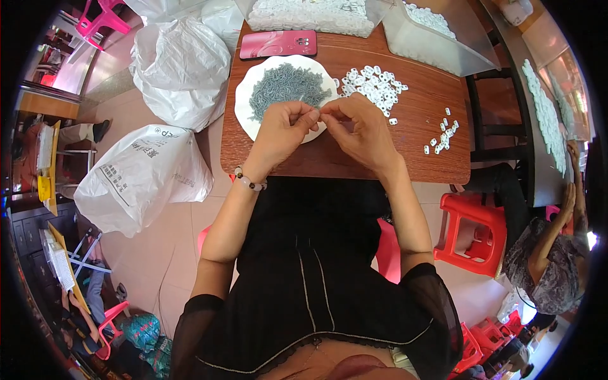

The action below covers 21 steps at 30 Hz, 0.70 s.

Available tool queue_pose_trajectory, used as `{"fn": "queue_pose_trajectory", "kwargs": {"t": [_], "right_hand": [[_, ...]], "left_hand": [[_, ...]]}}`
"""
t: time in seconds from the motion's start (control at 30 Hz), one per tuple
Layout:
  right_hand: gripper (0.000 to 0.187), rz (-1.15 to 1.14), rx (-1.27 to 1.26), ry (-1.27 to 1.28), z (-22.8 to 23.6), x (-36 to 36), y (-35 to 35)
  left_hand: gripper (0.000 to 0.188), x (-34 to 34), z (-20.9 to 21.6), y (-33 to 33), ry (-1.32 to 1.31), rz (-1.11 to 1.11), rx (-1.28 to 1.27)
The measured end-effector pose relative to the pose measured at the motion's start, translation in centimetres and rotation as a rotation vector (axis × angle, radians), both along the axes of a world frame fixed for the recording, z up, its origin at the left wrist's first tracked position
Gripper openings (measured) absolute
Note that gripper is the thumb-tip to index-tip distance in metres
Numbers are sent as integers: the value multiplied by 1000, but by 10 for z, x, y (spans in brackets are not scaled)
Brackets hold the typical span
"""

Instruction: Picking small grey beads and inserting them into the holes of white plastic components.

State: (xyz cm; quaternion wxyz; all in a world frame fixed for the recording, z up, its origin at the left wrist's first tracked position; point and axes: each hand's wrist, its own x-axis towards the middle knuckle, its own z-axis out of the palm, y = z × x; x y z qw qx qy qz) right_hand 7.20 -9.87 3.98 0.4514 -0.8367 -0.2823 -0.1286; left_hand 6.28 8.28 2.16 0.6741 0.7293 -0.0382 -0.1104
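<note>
A brown wooden table (pixel 354 158) stands on a tiled floor among white sacks (pixel 142 174). Above its near edge, the left hand (pixel 282 130) and right hand (pixel 361 130) meet, fingertips pinching a tiny part (pixel 318 113) between them, beside the white plate (pixel 247 114) of grey pieces (pixel 286 87). It looks light, stiff and easily dropped; best nipped at its ends.

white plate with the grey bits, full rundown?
The plate is white, round with a wavy rim, and looks like plastic or ceramic. It lies flat on the brown wooden table, near the table's left edge, just below a pink phone. A heap of small grey pieces fills its middle. The left hand and right hand meet fingertip to fingertip over its near rim; whether they touch it cannot be told. A cluster of small white pieces lies to its right.
</note>
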Motion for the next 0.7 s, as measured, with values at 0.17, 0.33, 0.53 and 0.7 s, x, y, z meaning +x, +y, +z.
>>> {"fn": "queue_pose_trajectory", "kwargs": {"t": [0.17, 0.33, 0.53, 0.7], "right_hand": [[7, 5, 50, 1, -3, 0, 2], [6, -34, 141, 143, -10, -1, 2], [9, -16, 258, 299, -19, 2, -2], [9, -46, 303, 339, -16, -6, -7]], "left_hand": [[16, 1, -3, 0, 91, 27, -154], [17, 3, -1, -2, 62, 94, -216], [16, 7, -11, 2, -107, 210, 113], [16, 4, -8, -5, -420, 296, 405]]}}
